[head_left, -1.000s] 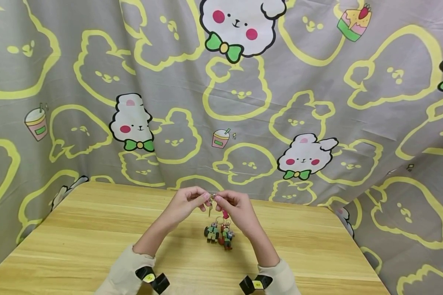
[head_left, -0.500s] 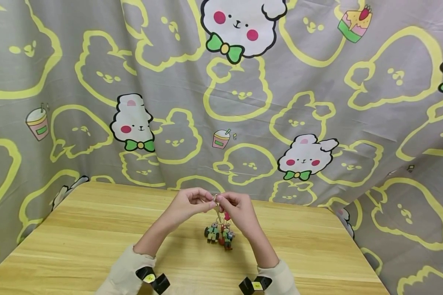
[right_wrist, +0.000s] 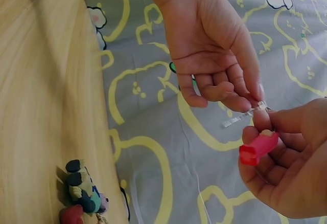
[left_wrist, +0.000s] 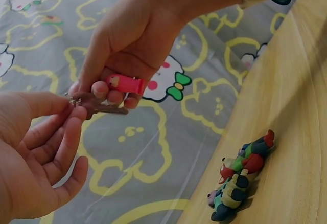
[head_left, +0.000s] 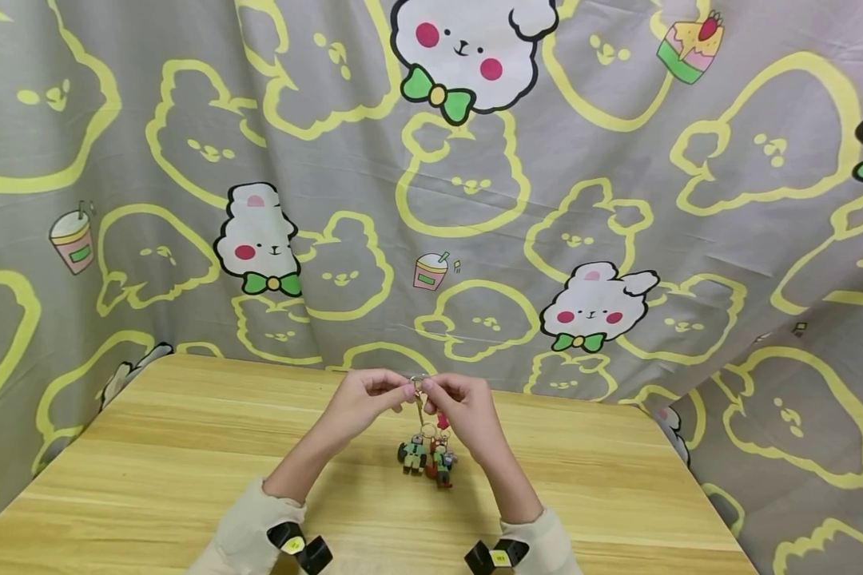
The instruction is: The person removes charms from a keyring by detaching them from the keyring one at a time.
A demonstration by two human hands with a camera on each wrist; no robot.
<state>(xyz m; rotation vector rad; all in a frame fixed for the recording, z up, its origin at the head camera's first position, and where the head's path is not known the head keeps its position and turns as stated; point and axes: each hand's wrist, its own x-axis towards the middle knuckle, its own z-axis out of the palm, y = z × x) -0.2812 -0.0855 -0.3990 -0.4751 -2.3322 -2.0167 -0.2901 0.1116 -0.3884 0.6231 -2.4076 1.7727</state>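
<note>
Above the table, my left hand (head_left: 365, 401) and right hand (head_left: 467, 407) meet fingertip to fingertip. Between them both pinch a small key ring (right_wrist: 261, 106) with a metal key (left_wrist: 110, 110) on it; the key hangs down in the head view. A small pink charm (right_wrist: 259, 148) lies against the curled fingers of my right hand. Fingertips partly cover the ring. Below the hands, two small figure keychains rest on the table: a green and khaki figure (head_left: 412, 455) on the left and a green and red figure (head_left: 443, 465) on the right.
The wood-grain table (head_left: 187, 447) spreads under both arms. A grey curtain (head_left: 475, 255) with yellow outlines and white cartoon animals hangs behind it and at the sides. Black camera mounts (head_left: 315, 553) are strapped on both sleeved wrists.
The key has swung and turned between the fingers, and the left fingertips have shifted slightly at the ring. The right hand stays almost in place; the two figures have not moved.
</note>
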